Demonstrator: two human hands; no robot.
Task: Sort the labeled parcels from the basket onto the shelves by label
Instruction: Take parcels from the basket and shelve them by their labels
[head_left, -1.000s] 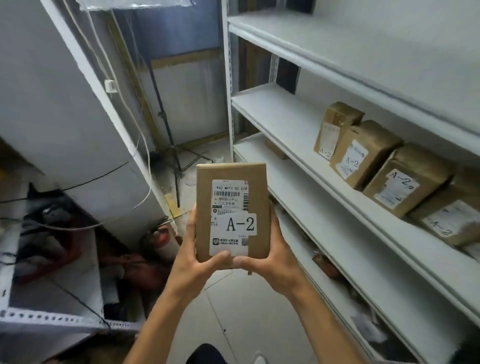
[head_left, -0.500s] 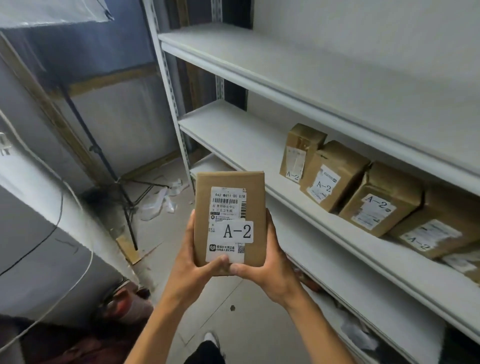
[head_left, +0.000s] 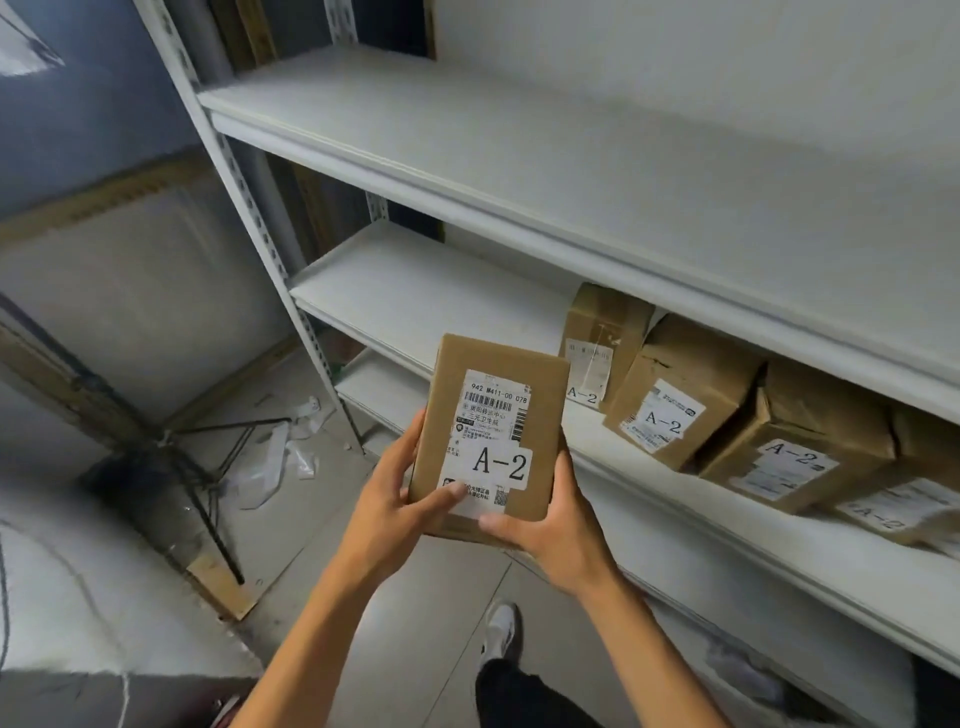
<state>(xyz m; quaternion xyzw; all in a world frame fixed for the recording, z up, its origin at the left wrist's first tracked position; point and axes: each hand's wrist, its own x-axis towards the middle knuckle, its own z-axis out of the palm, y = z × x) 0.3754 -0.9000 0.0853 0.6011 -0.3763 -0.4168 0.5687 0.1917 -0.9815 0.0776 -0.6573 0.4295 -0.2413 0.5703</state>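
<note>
I hold a brown cardboard parcel (head_left: 493, 410) with a white label reading A-2, upright in front of me. My left hand (head_left: 397, 506) grips its lower left edge, thumb on the label. My right hand (head_left: 553, 525) grips its lower right corner. The parcel is close to the front edge of the middle shelf (head_left: 431, 291). On that shelf, to the right, stand several brown parcels labelled A-2 (head_left: 670, 395), leaning in a row. The basket is out of view.
A white metal shelving unit fills the right side, with a bare upper shelf (head_left: 519, 135) and a lower shelf (head_left: 753, 587). A black tripod stand (head_left: 208, 467) and crumpled plastic (head_left: 280, 457) lie on the floor at left. My shoe (head_left: 501, 631) is below.
I have turned right and come closer to the shelves. The parcel, still in both hands, has moved toward the middle shelf and tilted slightly.
</note>
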